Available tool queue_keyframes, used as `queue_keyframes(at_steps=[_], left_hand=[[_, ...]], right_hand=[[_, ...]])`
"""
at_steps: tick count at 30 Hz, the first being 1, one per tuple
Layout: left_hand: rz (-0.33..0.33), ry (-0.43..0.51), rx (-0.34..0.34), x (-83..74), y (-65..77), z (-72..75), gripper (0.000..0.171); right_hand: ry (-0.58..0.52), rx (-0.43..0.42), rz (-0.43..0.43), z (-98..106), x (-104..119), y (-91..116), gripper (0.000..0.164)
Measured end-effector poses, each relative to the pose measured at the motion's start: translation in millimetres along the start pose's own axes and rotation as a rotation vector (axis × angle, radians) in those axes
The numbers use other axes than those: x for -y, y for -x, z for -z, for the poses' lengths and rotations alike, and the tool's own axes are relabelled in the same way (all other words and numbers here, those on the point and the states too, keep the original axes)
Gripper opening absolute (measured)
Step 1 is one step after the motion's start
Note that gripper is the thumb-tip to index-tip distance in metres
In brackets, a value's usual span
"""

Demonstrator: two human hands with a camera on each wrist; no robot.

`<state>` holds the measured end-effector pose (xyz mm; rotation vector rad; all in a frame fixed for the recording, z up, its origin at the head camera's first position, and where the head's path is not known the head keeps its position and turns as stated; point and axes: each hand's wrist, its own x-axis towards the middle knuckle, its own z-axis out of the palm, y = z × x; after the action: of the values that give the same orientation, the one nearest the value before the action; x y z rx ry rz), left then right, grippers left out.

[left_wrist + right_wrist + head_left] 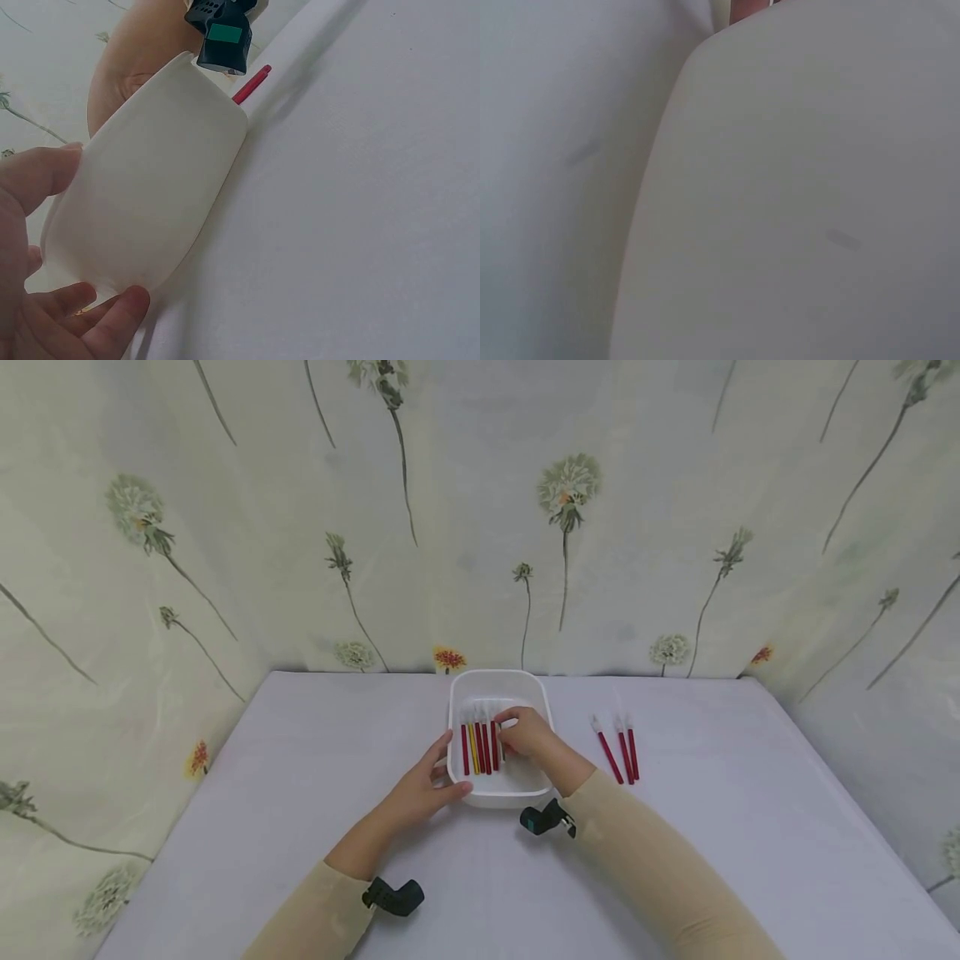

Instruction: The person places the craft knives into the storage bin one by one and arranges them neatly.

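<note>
A white plastic tray [501, 789] stands on the table near its back edge. Inside it lie several slim, pen-like red sticks [483, 748] with clear tips, side by side, with one yellow stick [474, 748] among them. My left hand [423, 789] grips the tray's left front corner, thumb at the front rim; in the left wrist view its fingers [124, 322] press the outer wall. My right hand [528, 737] reaches over the right rim and pinches a dark stick [503, 750] at the row's right end. The right wrist view shows mostly the tray's outer wall [795, 165].
Three more red sticks [624, 756] with clear tips lie on the white tablecloth [712, 827] to the right of the tray. A flower-patterned curtain [480, 527] hangs behind the table. Dark wrist cameras [393, 897] are strapped at both sleeves.
</note>
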<state>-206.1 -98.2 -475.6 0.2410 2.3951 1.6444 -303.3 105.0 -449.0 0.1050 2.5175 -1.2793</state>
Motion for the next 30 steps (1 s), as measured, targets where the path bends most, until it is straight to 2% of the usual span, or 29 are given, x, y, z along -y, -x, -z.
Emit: queue_keyframes(at_steps=[10,17,23,30], left_hand=[[0.006,-0.007,0.003,-0.8,1.7,0.4,0.092],[-0.010,0.012,0.017,-3.2,2.1,1.6,0.092],[-0.013,0.008,0.017,-2.6,1.3,1.3,0.092],[0.003,0.011,0.012,-2.4,1.5,1.1,0.092]], right_hand=[[0.042,-0.010,-0.007,-1.6,-0.7,-3.5,0.037],[0.017,-0.008,-0.017,-1.4,-1.2,-4.0,0.036],[0.040,-0.019,-0.008,-1.8,-2.2,-3.1,0.035],[-0.026,-0.020,0.025,1.1,-1.8,1.8,0.032]])
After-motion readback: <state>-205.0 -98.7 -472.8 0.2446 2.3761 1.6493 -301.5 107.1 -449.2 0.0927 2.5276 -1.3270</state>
